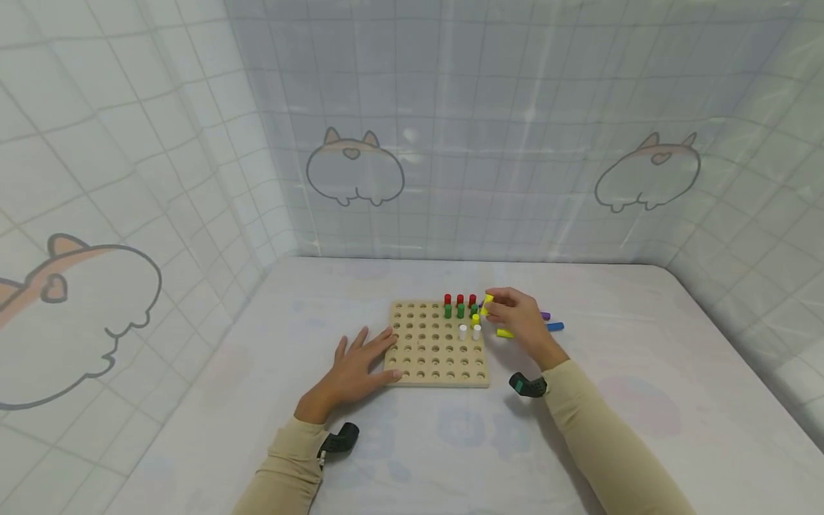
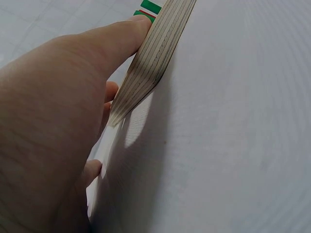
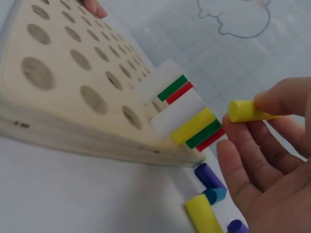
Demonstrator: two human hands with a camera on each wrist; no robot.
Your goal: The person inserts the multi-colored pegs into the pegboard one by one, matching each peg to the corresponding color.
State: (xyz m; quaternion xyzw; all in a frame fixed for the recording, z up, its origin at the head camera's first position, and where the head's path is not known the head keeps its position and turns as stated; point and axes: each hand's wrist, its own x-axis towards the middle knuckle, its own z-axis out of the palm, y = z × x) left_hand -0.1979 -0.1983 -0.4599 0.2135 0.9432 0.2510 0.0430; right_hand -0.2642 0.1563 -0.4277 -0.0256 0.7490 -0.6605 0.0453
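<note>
On the left, the person's left hand (image 1: 354,372) is spreading its fingers against the left side of a holed wooden board (image 1: 414,368), its grip loose and closing around nothing. The board is lying on the pale surface (image 1: 418,450). Towards its far right corner, red pegs (image 1: 460,299), green pegs (image 1: 460,311), one yellow peg (image 1: 476,319) and two white pegs (image 1: 463,332) are standing upright. Just beside that corner, the right hand (image 1: 524,322) is pinching another yellow peg (image 3: 244,111) between thumb and fingers, its grip narrowed to the peg's thickness. Farther right, loose yellow, purple and blue pegs (image 1: 555,326) are lying near the hand.
</note>
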